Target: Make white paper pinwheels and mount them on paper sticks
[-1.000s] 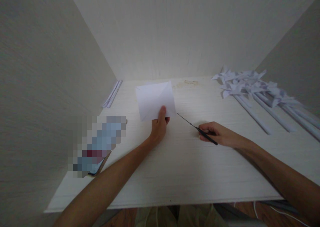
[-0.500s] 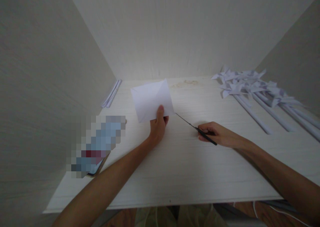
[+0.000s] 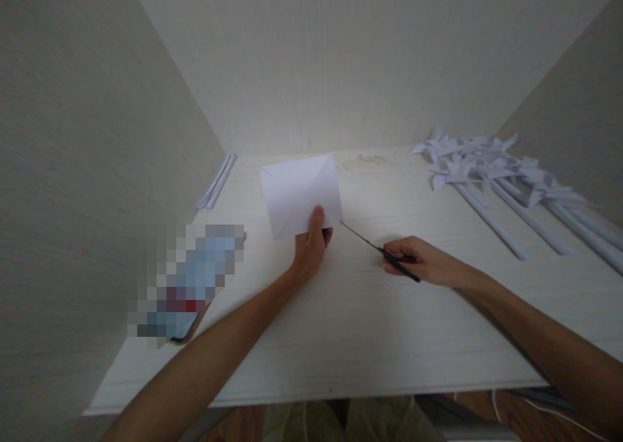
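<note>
Left hand [image 3: 310, 250] tight on one paper [image 3: 298, 192], right hand [image 3: 416, 257] round one pair of scissors [image 3: 398, 265], one phone [image 3: 198, 280] nearby (unreadable)

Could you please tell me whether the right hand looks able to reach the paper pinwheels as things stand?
Probably yes: nothing visible blocks the way to the paper pinwheels, but the right hand holds scissors, which it would likely need to set down before grasping one.
</note>
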Demonstrator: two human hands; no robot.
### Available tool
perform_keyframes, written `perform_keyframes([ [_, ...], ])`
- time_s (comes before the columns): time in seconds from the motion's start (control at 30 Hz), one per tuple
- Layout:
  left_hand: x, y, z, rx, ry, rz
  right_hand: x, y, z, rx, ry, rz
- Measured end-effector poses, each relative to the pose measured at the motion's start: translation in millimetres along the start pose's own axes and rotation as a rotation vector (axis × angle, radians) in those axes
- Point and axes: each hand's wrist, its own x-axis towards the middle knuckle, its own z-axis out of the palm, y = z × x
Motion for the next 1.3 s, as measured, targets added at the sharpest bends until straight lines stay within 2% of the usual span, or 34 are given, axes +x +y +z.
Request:
perform_keyframes([
  [0.83,-5.0,5.8,1.2,-0.016,-0.022,-0.027,0.3,0.2,-0.4,-0.047,0.001,-0.01],
  [1.07,-4.3,4.8,2.2,-0.047,0.017,-0.053,0.0,0.6,0.1,-0.051,0.001,-0.012],
  [1.3,-4.3,4.3,1.3,-0.048,-0.015,-0.022,-0.3,-1.1,-0.3,-0.04,0.005,-0.006],
])
